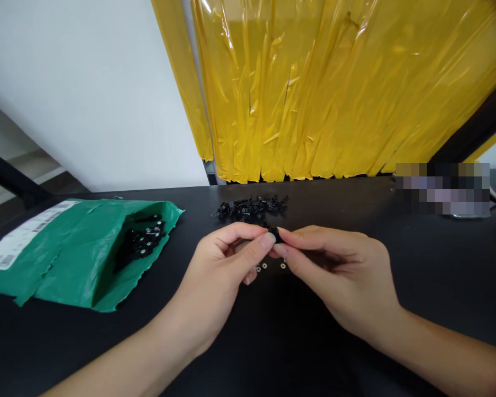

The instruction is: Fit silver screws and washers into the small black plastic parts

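Observation:
Between my two hands, above the black table, is a small black part (275, 235), mostly covered by fingertips, so its exact kind is unclear. My left hand (231, 259) pinches it from the left with thumb and forefinger. From the right, the thumb and forefinger of my right hand (339, 264) close on the same part. Several small light-coloured rings, such as this washer (264, 266), lie on the table just beneath the fingers. Behind my hands sits a loose pile of small black parts (252, 208).
At the left lies a torn-open green mailing bag (74, 248) with a white label, its mouth showing black parts with round metal spots (144, 240). A blurred-out object (442, 190) rests at the back right of the black table (273, 342). Yellow plastic sheeting (306, 88) hangs behind.

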`<action>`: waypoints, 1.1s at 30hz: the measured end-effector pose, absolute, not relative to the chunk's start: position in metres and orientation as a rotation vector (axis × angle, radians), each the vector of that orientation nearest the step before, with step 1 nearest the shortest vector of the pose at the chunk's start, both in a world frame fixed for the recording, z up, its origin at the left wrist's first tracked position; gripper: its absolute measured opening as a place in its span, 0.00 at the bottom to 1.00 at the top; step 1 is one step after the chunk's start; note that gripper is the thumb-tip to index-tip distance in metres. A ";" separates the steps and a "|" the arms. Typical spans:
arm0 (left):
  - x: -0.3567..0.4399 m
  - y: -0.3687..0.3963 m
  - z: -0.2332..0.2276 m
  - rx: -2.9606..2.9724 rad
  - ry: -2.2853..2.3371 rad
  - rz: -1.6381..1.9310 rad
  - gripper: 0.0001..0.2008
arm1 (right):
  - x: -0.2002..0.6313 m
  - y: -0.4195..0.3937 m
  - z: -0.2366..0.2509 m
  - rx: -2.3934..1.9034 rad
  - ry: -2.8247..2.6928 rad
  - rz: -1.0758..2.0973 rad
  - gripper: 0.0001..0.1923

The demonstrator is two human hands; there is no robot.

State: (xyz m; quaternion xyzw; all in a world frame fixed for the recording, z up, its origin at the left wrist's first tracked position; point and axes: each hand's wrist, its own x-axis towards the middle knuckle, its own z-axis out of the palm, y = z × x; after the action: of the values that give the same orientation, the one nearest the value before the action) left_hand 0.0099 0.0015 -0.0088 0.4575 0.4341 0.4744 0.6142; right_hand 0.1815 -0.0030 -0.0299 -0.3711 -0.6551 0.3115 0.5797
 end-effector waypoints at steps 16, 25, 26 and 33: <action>0.012 0.000 -0.008 1.351 1.111 1.227 0.10 | 0.176 -0.006 -0.030 -0.836 -1.524 0.577 0.13; 0.010 -0.002 -0.010 1.043 0.968 1.118 0.13 | 0.178 -0.005 -0.030 -0.827 -1.505 0.575 0.14; 0.010 -0.002 -0.010 1.045 0.967 1.121 0.13 | 0.178 -0.005 -0.031 -0.830 -1.499 0.574 0.14; 0.013 -0.001 -0.007 1.308 1.107 1.227 0.11 | 0.176 -0.007 -0.032 -0.801 -1.505 0.602 0.16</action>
State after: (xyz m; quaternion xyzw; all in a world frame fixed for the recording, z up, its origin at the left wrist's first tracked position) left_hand 0.0128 -0.0007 -0.0071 0.5396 0.4566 0.5060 0.4943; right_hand 0.1759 -0.0073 -0.0323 -0.3480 -0.6542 0.2617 0.6184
